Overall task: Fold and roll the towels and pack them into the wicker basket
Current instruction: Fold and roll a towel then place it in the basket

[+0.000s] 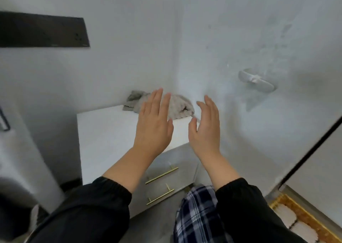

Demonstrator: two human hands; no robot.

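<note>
**Reaching for the towel heap**

Hovering with left hand and right hand spread flat, gripping nothing. Just beyond the fingertips, crumpled on the white cabinet top: grey towels. Probably light, limp and quick to sag, so best scooped from underneath or pinched at a hem. Hemmed in by walls beyond and right of the right hand. Bare top beneath the left palm for folding. No wicker basket in sight.
</note>
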